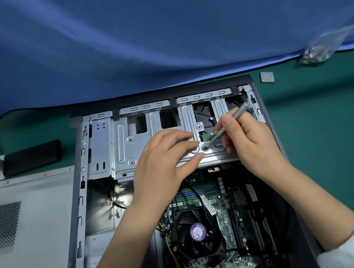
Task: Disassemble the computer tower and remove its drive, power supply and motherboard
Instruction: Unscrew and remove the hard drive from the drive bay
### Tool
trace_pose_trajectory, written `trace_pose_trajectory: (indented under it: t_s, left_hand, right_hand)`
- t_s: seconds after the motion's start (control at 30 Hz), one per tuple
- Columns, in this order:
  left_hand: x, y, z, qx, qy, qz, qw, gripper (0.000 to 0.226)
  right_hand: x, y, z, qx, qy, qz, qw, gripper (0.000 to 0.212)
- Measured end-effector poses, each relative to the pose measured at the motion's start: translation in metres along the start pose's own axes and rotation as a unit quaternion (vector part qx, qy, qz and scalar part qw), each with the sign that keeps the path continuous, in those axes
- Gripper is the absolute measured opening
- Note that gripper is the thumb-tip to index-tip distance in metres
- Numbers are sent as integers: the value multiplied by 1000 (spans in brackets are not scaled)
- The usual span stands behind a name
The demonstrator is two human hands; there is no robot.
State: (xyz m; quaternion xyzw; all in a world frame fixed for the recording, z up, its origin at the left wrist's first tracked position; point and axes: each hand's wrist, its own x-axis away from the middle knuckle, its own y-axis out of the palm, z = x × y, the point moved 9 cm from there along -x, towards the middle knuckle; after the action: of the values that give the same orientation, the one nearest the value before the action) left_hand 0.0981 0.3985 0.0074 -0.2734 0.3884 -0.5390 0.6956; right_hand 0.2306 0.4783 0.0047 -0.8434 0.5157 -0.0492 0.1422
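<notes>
Clear plastic bag of small metal parts (317,52) blurred, contents unreadable. Green motherboard (224,217) cut off at bottom edge, partly under forearms. Purple round fan label (197,231) text too small.

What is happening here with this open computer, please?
A person is taking apart a computer tower that lies open on a green mat. The right hand holds a screwdriver, its tip at a screw on the metal drive cage. The left hand rests flat on the cage. The motherboard and its fan are still inside. The side panel lies to the left.
</notes>
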Motion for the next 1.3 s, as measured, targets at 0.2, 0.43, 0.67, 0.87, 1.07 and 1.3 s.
trace_pose_trajectory:
  t_s: [0.2,0.43,0.67,0.87,1.07,1.3]
  left_hand:
    - [0,0,1,-14,15,8,1000,28]
    - [0,0,1,-17,9,7,1000,29]
    - [-4,0,-2,23,-8,-36,999,34]
    - [-15,10,0,113,-65,-62,990,25]
    - [-18,11,-8,177,-117,-41,976,34]
    - [-18,13,-14,152,-164,-5,975,12]
  right_hand:
    - [0,7,-2,76,-28,-25,996,25]
    - [0,8,-10,110,-40,-51,992,25]
    - [-15,31,-39,298,-64,-206,930,19]
    - [-19,39,-40,322,-24,-277,905,17]
    - [-14,42,-44,289,-19,-325,900,15]
    - [-16,22,-56,247,-21,-167,954,23]
